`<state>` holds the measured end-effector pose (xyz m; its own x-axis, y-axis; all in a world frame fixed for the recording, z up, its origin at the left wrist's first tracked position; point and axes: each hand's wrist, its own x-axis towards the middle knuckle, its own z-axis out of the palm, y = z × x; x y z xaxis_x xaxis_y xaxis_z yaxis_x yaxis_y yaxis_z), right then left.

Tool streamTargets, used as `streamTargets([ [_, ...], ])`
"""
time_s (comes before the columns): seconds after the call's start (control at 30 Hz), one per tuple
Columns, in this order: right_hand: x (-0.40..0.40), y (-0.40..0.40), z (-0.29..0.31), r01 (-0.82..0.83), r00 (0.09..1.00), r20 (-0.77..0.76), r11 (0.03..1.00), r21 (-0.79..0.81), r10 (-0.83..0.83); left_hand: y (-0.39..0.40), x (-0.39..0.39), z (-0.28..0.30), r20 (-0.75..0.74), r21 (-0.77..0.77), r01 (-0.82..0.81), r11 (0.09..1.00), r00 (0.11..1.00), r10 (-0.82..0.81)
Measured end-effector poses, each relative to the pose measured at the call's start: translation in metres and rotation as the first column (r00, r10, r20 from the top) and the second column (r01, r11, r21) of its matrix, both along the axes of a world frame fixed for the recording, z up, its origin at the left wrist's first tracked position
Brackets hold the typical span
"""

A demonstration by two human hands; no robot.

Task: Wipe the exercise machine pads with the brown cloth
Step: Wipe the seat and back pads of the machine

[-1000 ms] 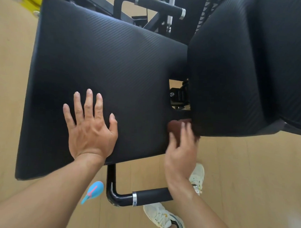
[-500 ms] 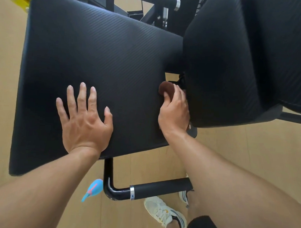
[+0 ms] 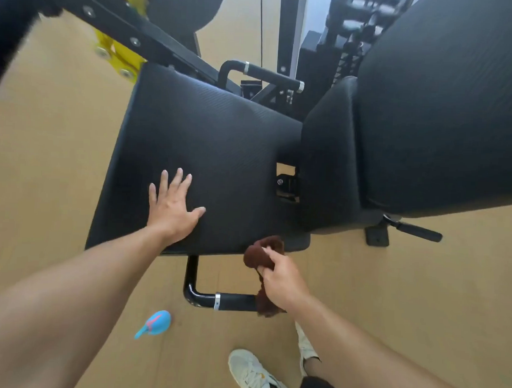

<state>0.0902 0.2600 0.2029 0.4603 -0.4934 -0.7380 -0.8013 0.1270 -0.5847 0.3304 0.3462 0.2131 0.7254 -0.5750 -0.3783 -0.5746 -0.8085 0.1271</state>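
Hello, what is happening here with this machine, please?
A person is wiping a gym machine's pads. The left hand lies flat on the seat pad. The right hand grips a brown cloth at the pad's near right corner, part of it hanging over a handle. The back pad stands to the right.

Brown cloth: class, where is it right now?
The brown cloth is bunched in the right hand, at the near right corner of the seat pad.
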Motion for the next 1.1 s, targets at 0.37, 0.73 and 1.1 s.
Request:
streamTargets([
  [0.37,-0.047,0.046,0.179,0.361,0.836,0.042,0.605,0.71,-0.548,0.064,-0.231,0.123,-0.929,0.177,-0.922,0.345,-0.041,0.367],
  [0.73,-0.056,-0.024,0.211,-0.177,0.962,0.274,0.787,0.591,0.01,0.033,-0.24,0.23,-0.968,-0.073,-0.949,0.307,0.141,0.205],
  [1.1,-0.039,-0.033,0.21,0.02,0.957,0.286,0.995,0.095,-0.046,0.022,-0.235,0.207,-0.983,0.054,-0.979,0.194,-0.018,0.183],
])
